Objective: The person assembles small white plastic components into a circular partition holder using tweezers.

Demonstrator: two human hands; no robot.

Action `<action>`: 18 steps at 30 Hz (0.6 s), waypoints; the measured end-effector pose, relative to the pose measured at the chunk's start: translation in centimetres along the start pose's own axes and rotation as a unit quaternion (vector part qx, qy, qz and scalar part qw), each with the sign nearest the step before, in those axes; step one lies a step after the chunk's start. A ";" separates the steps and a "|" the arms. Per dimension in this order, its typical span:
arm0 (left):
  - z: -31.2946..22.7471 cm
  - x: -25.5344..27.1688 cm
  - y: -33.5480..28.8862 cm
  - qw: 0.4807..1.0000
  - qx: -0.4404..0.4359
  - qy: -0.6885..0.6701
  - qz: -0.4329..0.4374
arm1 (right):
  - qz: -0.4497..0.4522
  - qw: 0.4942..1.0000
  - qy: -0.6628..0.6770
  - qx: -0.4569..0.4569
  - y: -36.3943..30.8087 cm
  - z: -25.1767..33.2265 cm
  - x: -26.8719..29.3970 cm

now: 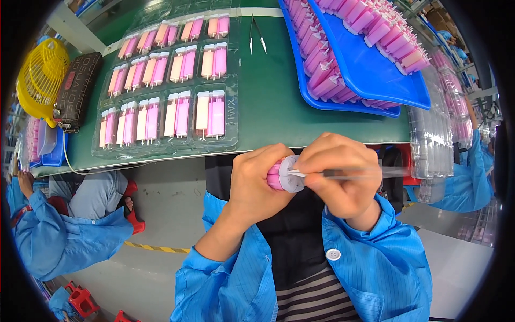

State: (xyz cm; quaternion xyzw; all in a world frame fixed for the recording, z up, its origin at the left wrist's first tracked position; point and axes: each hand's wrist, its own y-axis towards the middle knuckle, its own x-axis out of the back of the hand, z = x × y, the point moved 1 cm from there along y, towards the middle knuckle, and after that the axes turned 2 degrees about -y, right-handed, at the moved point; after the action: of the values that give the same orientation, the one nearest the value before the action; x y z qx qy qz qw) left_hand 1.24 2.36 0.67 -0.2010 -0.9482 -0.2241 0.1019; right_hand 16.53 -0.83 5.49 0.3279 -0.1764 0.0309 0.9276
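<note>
And here we are up on the wearer's head, watching through the left of 2 side-by-side fisheye cameras, gazing steeply down and forward at the hands [255,185]! They're close to the lens, near mid-picture. Beyond the hands spreads the tabletop [263,96], seen from above; below them, blue sleeves [375,257] reach in from the lower edge. Left of the hands, there's floor [166,214]! Straight edges bow toward a round black rim.

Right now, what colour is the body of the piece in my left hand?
The visible body is pink, best in head view.
</note>
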 end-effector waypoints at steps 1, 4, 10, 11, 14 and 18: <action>0.0 0.0 0.0 1.000 0.002 -0.030 -0.006 | 0.000 1.000 0.001 0.001 -0.4 -0.2 -0.2; 0.2 -0.2 0.1 0.997 0.009 -0.071 -0.010 | -0.099 0.977 0.176 -0.065 -1.6 -0.5 -0.5; 0.2 -0.3 0.0 0.997 0.011 -0.080 -0.014 | -0.051 0.996 0.068 -0.012 -1.2 -0.4 -0.3; 0.2 -0.3 -0.1 0.997 0.011 -0.080 -0.014 | -0.050 0.996 0.069 -0.012 -1.1 -0.3 -0.3; 0.1 -0.2 -0.1 0.997 0.019 -0.073 -0.008 | -0.022 0.999 0.023 0.005 -0.8 -0.1 -0.2; 0.2 -0.2 -0.2 0.997 0.020 -0.072 -0.011 | -0.016 0.999 0.000 0.027 -0.4 0.0 -0.4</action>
State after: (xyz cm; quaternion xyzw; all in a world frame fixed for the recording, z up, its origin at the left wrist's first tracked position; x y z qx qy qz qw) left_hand 1.29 2.27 0.37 -0.2046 -0.9593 -0.1915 0.0351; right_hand 16.23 -1.17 5.13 0.3559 -0.1703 0.0203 0.9186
